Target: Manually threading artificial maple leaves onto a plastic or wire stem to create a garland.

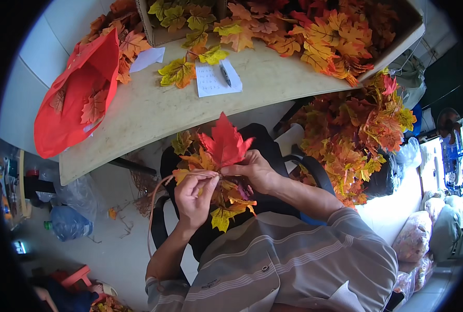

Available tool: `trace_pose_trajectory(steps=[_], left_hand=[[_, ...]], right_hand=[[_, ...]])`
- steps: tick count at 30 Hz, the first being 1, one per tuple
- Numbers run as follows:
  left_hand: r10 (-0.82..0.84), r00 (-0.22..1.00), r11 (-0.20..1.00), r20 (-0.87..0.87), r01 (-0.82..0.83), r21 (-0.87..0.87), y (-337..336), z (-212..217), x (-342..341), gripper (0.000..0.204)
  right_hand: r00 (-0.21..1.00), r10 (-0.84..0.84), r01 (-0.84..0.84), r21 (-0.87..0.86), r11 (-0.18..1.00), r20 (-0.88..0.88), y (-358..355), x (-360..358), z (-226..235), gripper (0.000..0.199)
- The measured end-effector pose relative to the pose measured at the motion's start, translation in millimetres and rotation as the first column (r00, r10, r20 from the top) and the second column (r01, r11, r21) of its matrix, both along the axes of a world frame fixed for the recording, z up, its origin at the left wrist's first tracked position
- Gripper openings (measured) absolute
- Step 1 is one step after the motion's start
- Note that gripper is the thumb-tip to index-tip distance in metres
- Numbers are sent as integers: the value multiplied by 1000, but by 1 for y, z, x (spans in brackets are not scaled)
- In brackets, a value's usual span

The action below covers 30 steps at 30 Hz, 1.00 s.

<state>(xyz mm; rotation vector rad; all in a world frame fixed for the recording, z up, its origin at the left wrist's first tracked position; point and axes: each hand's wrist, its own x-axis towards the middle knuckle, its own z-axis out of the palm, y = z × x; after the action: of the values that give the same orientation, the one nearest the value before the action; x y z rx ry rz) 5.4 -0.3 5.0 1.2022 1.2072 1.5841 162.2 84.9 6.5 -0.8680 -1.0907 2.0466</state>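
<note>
Both my hands meet above my lap, fingertips almost touching. My right hand (256,171) is closed in a pinch at the base of a red artificial maple leaf (225,141), which points upward. Thumb against fingers, my left hand (194,197) is closed on a thin brown cord-like stem (152,208) that loops down beside my left forearm. Exactly how the stem and leaf meet is hidden by my fingertips. Orange and yellow artificial leaves (222,218) hang in a bunch below and behind both hands.
Ahead stands a table (153,112) with a red bag (78,99), a paper slip (210,86), a pen (225,76) and a leaf-filled cardboard box (392,57). A big leaf bunch (346,140) hangs at right. A black chair (265,140) is beneath me. A person's foot (97,288) shows lower left.
</note>
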Motion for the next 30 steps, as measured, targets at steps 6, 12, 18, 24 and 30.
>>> trace_pose_trajectory(steps=[6,12,18,24,30], left_hand=[[23,990,999,142,-16,-51,5,-13,-12,7],[95,981,991,167,-77,-110,2,-9,-15,6],[18,991,988,136,4,-155,3,-14,-4,4],[-47,988,978,148,76,-196,2,-7,1,4],[-30,994,988,109,46,-149,-1,-11,-3,4]], right_hand=[[998,34,-36,-24,999,-52,10,24,2,11],[930,-344,215,569,794,129,60,68,131,17],[588,-808,-10,999,-31,-19,209,88,229,30],[515,-856,-181,970,-164,-49,281,101,196,30],[777,-215,-447,758,474,592,97,51,102,12]])
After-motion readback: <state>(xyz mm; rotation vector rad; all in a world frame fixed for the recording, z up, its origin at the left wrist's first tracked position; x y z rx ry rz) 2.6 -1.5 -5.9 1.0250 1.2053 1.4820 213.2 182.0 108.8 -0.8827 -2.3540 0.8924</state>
